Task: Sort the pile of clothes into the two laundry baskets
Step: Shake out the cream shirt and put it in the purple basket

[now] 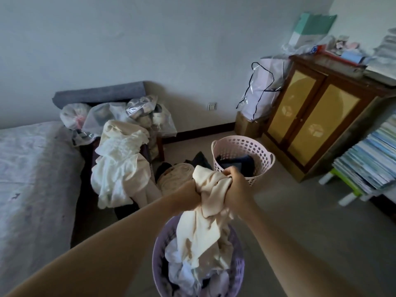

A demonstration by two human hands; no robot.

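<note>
Dim, flat daylight w/ a cool grey-blue cast; no hard shadows, no glare, only soft shade on the floor beside the wooden cabinet (308, 116). Wide-angle distortion: cabinet leans, and the book stacks (368, 159) to its right bend and smear w/ blur at the frame edge. Detail generally soft and a bit noisy, esp. the bed (27, 179) far left of the cabinet.

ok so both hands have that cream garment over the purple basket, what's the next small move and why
Probably lower and let go: the left hand and right hand grip the cream garment right above the purple basket, which already holds light clothes.
</note>
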